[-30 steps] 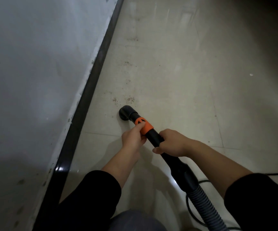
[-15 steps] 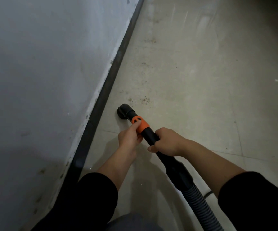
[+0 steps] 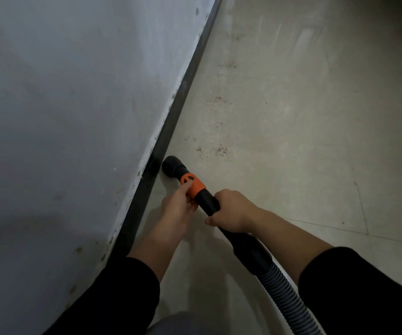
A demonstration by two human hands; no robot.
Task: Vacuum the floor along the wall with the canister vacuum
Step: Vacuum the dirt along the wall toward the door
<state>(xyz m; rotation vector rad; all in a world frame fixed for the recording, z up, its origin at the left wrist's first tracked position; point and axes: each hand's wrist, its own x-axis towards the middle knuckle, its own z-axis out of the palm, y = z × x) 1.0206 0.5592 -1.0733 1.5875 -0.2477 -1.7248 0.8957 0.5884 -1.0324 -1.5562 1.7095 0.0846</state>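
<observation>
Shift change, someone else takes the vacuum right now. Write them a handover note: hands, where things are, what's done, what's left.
Left hand grips the orange plastic collar of the black vacuum wand; right hand grips the wand just behind it.
The round black nozzle sits on the beige tiled floor beside the dark baseboard; contact cannot be told. The ribbed grey hose trails back to the right.
Done: no specks show on the floor nearer the person, though it lies in shadow.
Left: brown dirt specks just ahead of the nozzle, more patches farther along the grey-white wall.
</observation>
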